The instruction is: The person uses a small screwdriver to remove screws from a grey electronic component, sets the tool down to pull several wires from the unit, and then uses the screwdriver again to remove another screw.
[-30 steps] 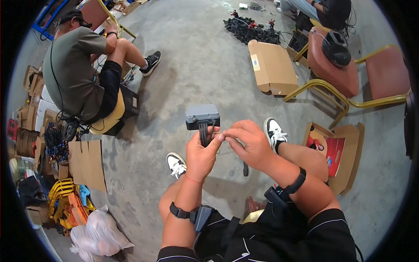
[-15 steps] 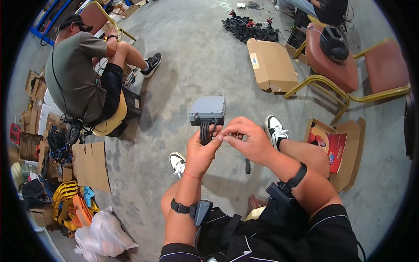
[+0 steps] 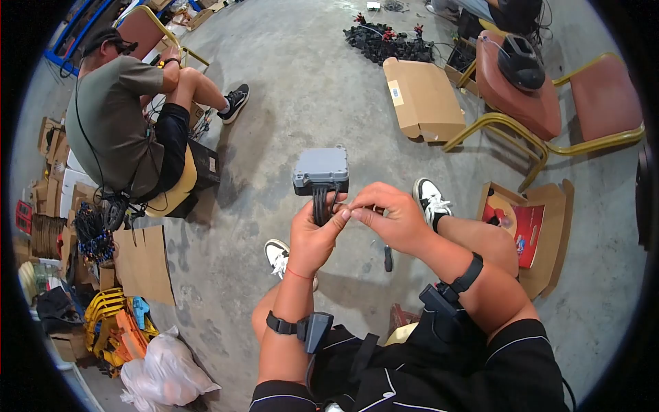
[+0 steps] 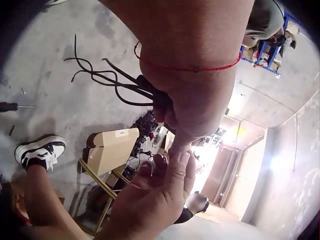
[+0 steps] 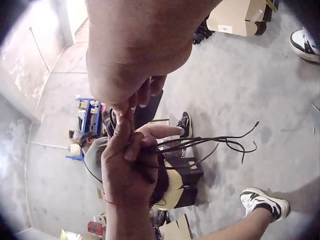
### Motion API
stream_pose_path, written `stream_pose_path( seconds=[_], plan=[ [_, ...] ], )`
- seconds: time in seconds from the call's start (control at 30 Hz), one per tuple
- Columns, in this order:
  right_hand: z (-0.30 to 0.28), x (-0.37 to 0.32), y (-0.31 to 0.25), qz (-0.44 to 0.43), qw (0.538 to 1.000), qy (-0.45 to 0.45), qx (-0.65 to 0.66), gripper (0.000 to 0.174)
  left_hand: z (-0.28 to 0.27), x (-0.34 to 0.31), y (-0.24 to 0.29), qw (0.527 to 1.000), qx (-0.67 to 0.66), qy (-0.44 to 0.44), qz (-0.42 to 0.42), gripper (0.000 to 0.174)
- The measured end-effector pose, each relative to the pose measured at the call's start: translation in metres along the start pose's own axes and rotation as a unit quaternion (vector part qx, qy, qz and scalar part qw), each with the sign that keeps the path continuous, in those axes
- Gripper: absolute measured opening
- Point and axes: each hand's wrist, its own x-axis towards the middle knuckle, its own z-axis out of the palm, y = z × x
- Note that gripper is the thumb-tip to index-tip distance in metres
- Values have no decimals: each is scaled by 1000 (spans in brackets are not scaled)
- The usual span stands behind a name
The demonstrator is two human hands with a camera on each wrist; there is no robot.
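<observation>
A grey box with a black base (image 3: 321,165) stands above my left hand (image 3: 312,237). That hand grips the bundle of black cables (image 3: 320,206) coming out of the box's near side. In the right wrist view the loose cable ends (image 5: 220,141) fan out past the left palm. My right hand (image 3: 392,216) meets the left thumb tip, its thumb and forefinger pinching a thin wire (image 3: 349,204); most of that wire is hidden by fingers. In the left wrist view the right fingertips (image 4: 181,159) press close against the left hand.
A screwdriver (image 3: 388,259) lies on the floor between the shoes. An open carton (image 3: 559,233) with red contents sits by the right leg. A flat cardboard box (image 3: 424,99) and chairs (image 3: 515,110) stand ahead right. Another person (image 3: 123,123) sits at the left.
The grey box has tipped and risen slightly, with more of its top face showing. My right fingers have shifted a little at the left thumb tip. The left grip stays on the cables.
</observation>
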Motion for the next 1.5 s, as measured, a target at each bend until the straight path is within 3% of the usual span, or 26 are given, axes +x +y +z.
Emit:
stream_pose_path(
  seconds=[0.33, 0.53, 0.7, 0.83, 0.93, 1.2, 1.5],
  plan=[
    [-1, 0, -5, -4, 1000, 2, -29, 10, 2, -1, 1, 1000, -19, 8, 3, 31],
    [5, -2, -4, -49, 995, 30, -77, 9, 7, -1, 10, 997, -46, 49, -44, 31],
    [10, -1, 0, -139, 975, 80, -157, 10, 5, 2, 1, 994, -62, 66, -66, 34],
    [11, 2, -1, -150, 973, 75, -160, 11, -1, 3, -1, 995, -54, 48, -66, 37],
    [10, 1, -2, -112, 983, 75, -126, 10, -1, 1, 1, 997, -39, 46, -54, 36],
    [0, 4, -12, -63, 995, -16, -78, 9, -11, -5, 5, 999, -25, -18, -37, 33],
    [-5, 9, -12, -67, 993, -80, -51, 10, -18, -7, 5, 996, -34, -72, -36, 35]
  ],
)
